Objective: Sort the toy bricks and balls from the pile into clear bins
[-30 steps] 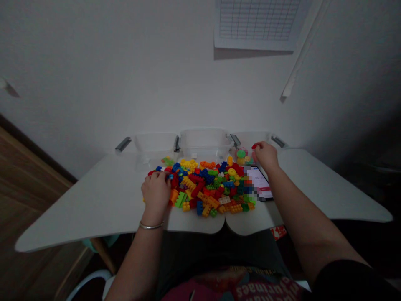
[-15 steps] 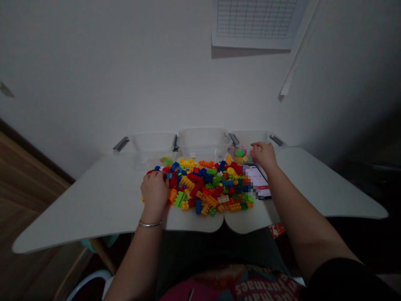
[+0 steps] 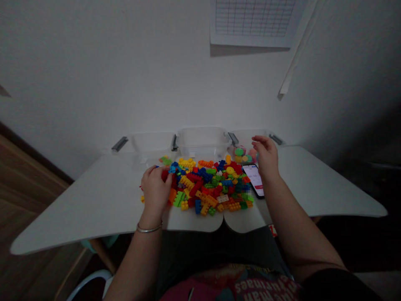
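A pile of colourful plastic building blocks [image 3: 203, 184] lies spread on the white table. My left hand [image 3: 154, 186], with a bracelet on its wrist, reaches into the pile's left edge. Its thumb and forefinger are apart, with red showing between them and a light blue block [image 3: 172, 169] by the forefinger tip. No held block can be made out there. My right hand [image 3: 267, 156] is raised beside the right clear plastic box [image 3: 250, 134], fingers parted and nothing visible in them. Pink, green and yellow pieces [image 3: 241, 156] show through that box's front.
A middle clear box [image 3: 203, 136] and a left clear box [image 3: 153, 140] stand by the wall; a few green and orange pieces [image 3: 166, 160] show in the left one. A lit phone [image 3: 255, 179] lies right of the pile, partly behind my right forearm.
My right hand has drawn slightly up and back from the right box, its fingers opening. My left hand's thumb and forefinger have spread at the pile. The view has shifted slightly.
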The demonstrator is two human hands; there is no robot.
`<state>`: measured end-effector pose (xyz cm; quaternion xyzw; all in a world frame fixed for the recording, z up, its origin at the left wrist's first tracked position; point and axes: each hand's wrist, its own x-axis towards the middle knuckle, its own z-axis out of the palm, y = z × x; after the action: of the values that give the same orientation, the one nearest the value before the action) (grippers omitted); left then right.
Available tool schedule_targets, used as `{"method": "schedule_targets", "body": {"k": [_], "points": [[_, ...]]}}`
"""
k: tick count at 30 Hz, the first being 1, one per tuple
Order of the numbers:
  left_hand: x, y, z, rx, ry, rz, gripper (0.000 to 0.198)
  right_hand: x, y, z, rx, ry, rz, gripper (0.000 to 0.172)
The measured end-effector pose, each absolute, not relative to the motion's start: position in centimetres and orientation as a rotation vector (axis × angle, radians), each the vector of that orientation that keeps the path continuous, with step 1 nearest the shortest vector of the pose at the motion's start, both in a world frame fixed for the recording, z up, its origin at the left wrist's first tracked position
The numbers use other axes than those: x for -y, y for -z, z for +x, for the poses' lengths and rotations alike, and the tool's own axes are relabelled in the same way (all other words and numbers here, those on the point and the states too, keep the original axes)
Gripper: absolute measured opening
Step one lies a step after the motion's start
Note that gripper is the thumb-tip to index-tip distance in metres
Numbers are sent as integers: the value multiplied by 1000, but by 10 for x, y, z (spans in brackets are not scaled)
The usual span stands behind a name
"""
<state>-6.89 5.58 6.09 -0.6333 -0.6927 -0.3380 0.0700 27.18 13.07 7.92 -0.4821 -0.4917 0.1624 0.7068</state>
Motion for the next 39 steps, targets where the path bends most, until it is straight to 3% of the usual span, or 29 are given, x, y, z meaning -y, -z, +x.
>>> {"method": "schedule_targets", "body": {"k": [6, 11, 25, 31, 39], "points": [[-47, -65, -36, 1886, 1337, -2174, 19, -85, -70, 201, 1295, -804, -1020, 26], [-38, -62, -9, 1701, 1342, -2410, 15, -67, -50, 163, 1466, -1116, -948, 29], [-35, -55, -5, 1620, 1080, -2466, 18, -61, -35, 154, 1501, -1168, -989, 28], [-31, -52, -9, 1562, 917, -2420, 31, -86, -49, 183, 1367, -1062, -954, 33], [-36, -45, -18, 1670, 793, -2371, 32, -160, -87, 282, 1216, -268, -1211, 31]]}}
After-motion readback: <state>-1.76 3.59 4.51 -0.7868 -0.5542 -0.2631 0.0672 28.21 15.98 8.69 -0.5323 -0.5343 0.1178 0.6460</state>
